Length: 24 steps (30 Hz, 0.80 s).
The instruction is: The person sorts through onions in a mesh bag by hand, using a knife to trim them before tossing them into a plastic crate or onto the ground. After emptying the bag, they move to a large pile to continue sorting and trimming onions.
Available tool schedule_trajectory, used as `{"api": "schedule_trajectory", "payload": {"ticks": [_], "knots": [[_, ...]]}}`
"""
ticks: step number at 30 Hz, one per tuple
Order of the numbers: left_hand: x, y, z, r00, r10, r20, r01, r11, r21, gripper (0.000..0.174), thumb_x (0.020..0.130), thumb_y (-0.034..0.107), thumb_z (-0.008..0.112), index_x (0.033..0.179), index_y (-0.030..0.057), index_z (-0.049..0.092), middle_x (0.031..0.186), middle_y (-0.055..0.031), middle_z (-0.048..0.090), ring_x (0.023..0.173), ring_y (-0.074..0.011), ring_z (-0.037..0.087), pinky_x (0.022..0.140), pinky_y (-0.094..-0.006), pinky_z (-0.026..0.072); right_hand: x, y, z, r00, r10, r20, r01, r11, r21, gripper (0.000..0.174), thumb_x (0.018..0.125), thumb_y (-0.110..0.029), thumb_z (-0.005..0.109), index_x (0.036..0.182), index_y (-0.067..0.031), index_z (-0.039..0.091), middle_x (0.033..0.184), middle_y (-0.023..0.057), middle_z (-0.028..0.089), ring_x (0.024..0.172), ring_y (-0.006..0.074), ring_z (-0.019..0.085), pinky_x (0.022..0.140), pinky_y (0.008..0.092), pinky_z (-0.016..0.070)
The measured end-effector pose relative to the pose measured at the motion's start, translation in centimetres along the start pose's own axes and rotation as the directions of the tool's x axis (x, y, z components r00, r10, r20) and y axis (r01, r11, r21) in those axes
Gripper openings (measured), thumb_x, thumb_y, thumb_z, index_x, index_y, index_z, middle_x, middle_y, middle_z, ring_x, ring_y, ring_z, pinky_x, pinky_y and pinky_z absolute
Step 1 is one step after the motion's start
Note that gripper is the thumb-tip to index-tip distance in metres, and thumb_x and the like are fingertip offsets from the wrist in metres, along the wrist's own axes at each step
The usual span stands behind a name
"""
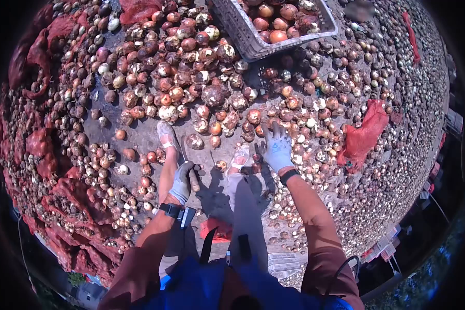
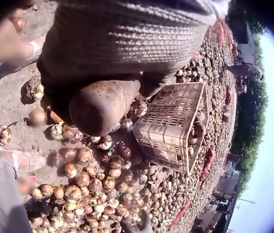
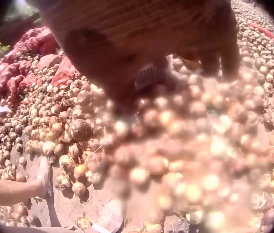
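Note:
My gloved left hand (image 1: 181, 183) grips a brown, round-ended, handle-like piece (image 1: 194, 181), whose blunt end (image 2: 98, 108) looms large in the left wrist view. A thin dark strip extends beyond that hand toward the foot. My gloved right hand (image 1: 278, 147) is over the onions (image 1: 253, 117) right of the feet, fingers spread and pointing away from me. Dark and backlit, the same hand (image 3: 151, 43) has extended fingers in the right wrist view; glare blurs the onions under it. No held thing is visible in it.
A plastic crate (image 1: 289, 45) of onions stands beyond the feet, its slatted side (image 2: 163, 121) facing the left wrist camera. Onions cover much of the ground. Red net bags lie at the left (image 1: 77, 206) and right (image 1: 367, 135). Another person (image 2: 246, 71) is in the distance.

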<state>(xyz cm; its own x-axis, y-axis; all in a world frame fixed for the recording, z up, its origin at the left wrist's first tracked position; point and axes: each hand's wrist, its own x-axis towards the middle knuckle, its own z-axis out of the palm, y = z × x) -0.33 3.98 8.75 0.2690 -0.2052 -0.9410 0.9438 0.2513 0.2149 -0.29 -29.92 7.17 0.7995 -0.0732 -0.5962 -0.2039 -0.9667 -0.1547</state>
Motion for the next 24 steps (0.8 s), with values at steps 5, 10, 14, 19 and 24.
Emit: {"api": "schedule_trajectory", "payload": {"ticks": [5, 10, 14, 19, 24], "knots": [[6.9, -1.1, -4.3, 0.998, 0.02, -0.056, -0.029, 0.987, -0.161, 0.028, 0.095, 0.029, 0.05, 0.094, 0.0034, 0.061, 0.092, -0.01, 0.068, 0.069, -0.0164, 0.063, 0.06, -0.0281, 0.0519, 15.9, -13.4, 11.3, 0.937, -0.307, -0.169, 0.286, 0.949, -0.134, 0.071, 0.077, -0.011, 0.065, 0.141, -0.0269, 0.042, 0.148, 0.0165, 0.032, 0.135, 0.0418, 0.031, 0.106, 0.058, 0.0303], [9.1, -4.2, -6.5, 0.969, 0.244, -0.032, -0.236, 0.959, 0.159, 0.037, 0.098, 0.028, 0.042, 0.096, -0.0022, 0.063, 0.082, -0.0107, 0.067, 0.074, -0.017, 0.062, 0.064, -0.03, 0.0508, 24.2, -14.6, 13.8, 0.995, -0.093, -0.023, 0.093, 0.995, -0.023, 0.076, 0.074, -0.009, 0.069, 0.141, -0.0297, 0.04, 0.149, 0.016, 0.03, 0.135, 0.0438, 0.031, 0.104, 0.0548, 0.0394], [9.0, -4.1, -4.6, 0.997, 0.047, 0.066, -0.034, 0.981, -0.19, 0.04, 0.101, 0.033, 0.041, 0.1, -0.0013, 0.061, 0.092, -0.0115, 0.065, 0.087, -0.0201, 0.064, 0.082, -0.0305, 0.0497, 24.6, -11.1, 14.5, 0.999, 0.032, 0.026, -0.04, 0.882, 0.47, 0.085, 0.069, -0.008, 0.076, 0.142, -0.0261, 0.038, 0.142, 0.0222, 0.037, 0.131, 0.0406, 0.039, 0.102, 0.0462, 0.0452], [8.9, -1.2, -3.1, 0.978, 0.07, 0.197, -0.049, 0.993, -0.109, 0.043, 0.102, 0.036, 0.039, 0.105, -0.0015, 0.059, 0.083, -0.0101, 0.063, 0.075, -0.0178, 0.06, 0.076, -0.0284, 0.0485, 22.6, -4.7, 17.6, 0.862, -0.18, 0.475, -0.499, -0.47, 0.728, 0.054, 0.089, -0.026, 0.067, 0.135, -0.0083, 0.045, 0.124, 0.0137, 0.06, 0.105, 0.0308, 0.065, 0.077, 0.0434, 0.0603], [9.3, 0.1, -2.2, 0.989, 0.0, 0.15, 0.039, 0.965, -0.259, 0.041, 0.1, 0.035, 0.042, 0.102, -0.0016, 0.061, 0.085, -0.0128, 0.065, 0.074, -0.0193, 0.061, 0.067, -0.029, 0.05, 19.1, -6.1, 16.8, 0.892, -0.321, 0.318, -0.441, -0.77, 0.461, 0.074, 0.082, -0.048, 0.067, 0.141, -0.0095, 0.042, 0.139, 0.0167, 0.049, 0.124, 0.0385, 0.05, 0.098, 0.059, 0.0458]]}}
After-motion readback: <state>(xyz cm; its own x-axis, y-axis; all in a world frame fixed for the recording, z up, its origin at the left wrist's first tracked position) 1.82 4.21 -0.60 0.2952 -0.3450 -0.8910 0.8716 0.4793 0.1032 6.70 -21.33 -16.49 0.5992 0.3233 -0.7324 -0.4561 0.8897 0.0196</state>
